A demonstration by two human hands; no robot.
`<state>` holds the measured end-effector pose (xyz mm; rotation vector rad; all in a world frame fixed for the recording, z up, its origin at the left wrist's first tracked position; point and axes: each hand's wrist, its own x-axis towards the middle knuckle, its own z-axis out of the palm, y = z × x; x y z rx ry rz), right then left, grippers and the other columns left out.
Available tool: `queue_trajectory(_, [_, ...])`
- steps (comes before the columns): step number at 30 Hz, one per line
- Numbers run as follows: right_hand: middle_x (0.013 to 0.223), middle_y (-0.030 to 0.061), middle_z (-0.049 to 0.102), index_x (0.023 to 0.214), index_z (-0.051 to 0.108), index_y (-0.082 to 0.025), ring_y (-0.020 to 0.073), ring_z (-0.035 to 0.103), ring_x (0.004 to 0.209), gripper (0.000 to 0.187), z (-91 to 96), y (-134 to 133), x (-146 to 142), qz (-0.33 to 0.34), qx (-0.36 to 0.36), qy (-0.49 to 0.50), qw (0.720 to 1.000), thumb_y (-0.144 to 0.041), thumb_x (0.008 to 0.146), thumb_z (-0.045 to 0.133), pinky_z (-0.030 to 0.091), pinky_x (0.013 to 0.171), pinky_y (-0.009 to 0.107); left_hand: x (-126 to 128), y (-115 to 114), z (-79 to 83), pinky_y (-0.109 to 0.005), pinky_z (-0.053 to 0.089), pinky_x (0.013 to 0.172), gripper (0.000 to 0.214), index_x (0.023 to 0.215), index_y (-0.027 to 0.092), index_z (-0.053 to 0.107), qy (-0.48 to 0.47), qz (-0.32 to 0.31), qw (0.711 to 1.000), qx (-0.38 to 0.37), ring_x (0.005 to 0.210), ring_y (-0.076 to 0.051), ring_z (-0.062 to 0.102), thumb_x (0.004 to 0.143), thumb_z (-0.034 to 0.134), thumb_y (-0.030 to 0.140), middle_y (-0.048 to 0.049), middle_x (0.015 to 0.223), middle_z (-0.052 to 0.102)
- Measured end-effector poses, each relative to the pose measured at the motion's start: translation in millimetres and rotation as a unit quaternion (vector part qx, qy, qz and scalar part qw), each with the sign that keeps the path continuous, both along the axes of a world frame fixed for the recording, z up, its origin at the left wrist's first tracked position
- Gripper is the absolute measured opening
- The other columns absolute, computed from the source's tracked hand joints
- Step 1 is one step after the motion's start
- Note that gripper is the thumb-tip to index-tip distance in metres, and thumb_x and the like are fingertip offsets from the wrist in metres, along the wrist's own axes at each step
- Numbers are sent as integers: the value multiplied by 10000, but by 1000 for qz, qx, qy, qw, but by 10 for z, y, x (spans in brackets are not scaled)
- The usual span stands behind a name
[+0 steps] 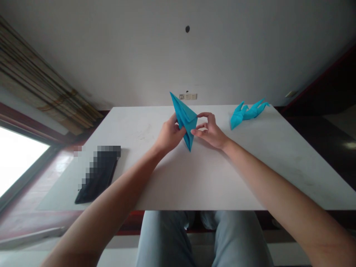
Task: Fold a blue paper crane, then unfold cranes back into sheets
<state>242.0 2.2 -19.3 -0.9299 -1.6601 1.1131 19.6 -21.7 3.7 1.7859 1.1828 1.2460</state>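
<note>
A folded blue paper piece (184, 117), long and pointed at both ends, is held upright above the white table (200, 174). My left hand (168, 135) grips its left edge near the middle, fingers closed on the paper. On the other side, my right hand (209, 130) pinches the paper's right corner between thumb and fingers. The lower tip points down towards the table top.
A finished blue folded paper figure (247, 112) lies at the table's far right. A dark flat object (98, 175), partly blurred out, lies at the near left. Wall sockets (188, 96) sit behind the table, with a curtain (47, 85) and window at left.
</note>
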Motion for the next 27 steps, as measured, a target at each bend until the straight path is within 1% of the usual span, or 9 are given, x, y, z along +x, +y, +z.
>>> queue_trajectory(2, [1685, 119, 496, 1493, 492, -386, 345, 677, 1380, 983, -20, -46, -49, -20, 25, -9, 999, -661, 719, 1031, 683, 918, 452, -2, -64, 50, -334, 604, 820, 412, 1367, 238, 714, 89, 44, 993, 62, 810, -193, 710, 956, 737, 250, -10, 898, 752])
queue_trajectory(5, [1683, 114, 552, 1601, 443, -410, 397, 611, 1516, 988, -1, -119, -127, 21, 36, 4, 999, -596, 792, 979, 650, 1091, 561, 10, -131, 86, -341, 569, 826, 594, 1542, 244, 642, 133, 41, 984, 108, 804, -192, 692, 953, 700, 202, -4, 910, 731])
queue_trajectory(7, [1637, 97, 610, 1610, 462, -415, 379, 641, 1495, 857, 31, -155, -176, 41, 34, 23, 998, -555, 883, 893, 646, 1124, 565, 24, -144, 79, -338, 556, 821, 636, 1593, 242, 604, 132, 33, 984, 113, 820, -196, 697, 964, 684, 203, -10, 929, 734])
queue_trajectory(10, [1562, 80, 679, 1550, 548, -395, 354, 665, 1479, 634, 64, -169, -226, 26, 27, 43, 998, -499, 970, 782, 661, 1117, 531, 33, -132, 57, -330, 549, 816, 625, 1592, 251, 604, 125, 42, 985, 114, 819, -197, 685, 972, 675, 202, -7, 916, 722])
queue_trajectory(14, [1519, 67, 713, 1446, 627, -374, 362, 690, 1434, 581, 78, -156, -235, -11, 6, 52, 999, -466, 907, 824, 683, 1036, 504, 22, -131, 63, -329, 540, 801, 623, 1584, 249, 625, 152, 49, 980, 118, 786, -197, 672, 965, 687, 211, -4, 881, 707])
queue_trajectory(18, [1214, 33, 774, 1287, 662, -325, 296, 744, 1217, 431, 112, -188, -234, 3, -7, 64, 998, -460, 907, 814, 667, 1041, 476, 20, -155, 84, -350, 533, 793, 679, 1632, 212, 611, 204, 28, 972, 115, 753, -207, 664, 960, 704, 243, -16, 869, 716])
queue_trajectory(20, [1122, 18, 765, 1266, 654, -320, 273, 744, 1126, 423, 120, -203, -243, 4, 0, 54, 999, -444, 900, 824, 671, 1003, 450, 25, -160, 81, -353, 534, 790, 708, 1654, 194, 588, 208, 20, 971, 113, 762, -211, 674, 958, 706, 248, -23, 885, 724])
queue_trajectory(24, [1115, 14, 791, 1251, 658, -325, 260, 748, 1059, 364, 110, -184, -244, -55, 21, 27, 998, -366, 907, 771, 662, 969, 427, 36, -153, 49, -327, 531, 771, 681, 1664, 205, 552, 189, 16, 975, 114, 762, -190, 668, 993, 666, 244, -20, 907, 727])
queue_trajectory(27, [1011, 16, 793, 1161, 690, -313, 263, 732, 955, 262, 123, -146, -199, -115, 27, -12, 993, -330, 906, 746, 644, 882, 420, 46, -153, 28, -305, 522, 739, 648, 1652, 209, 547, 171, 12, 979, 110, 762, -179, 646, 1012, 640, 255, -12, 897, 713])
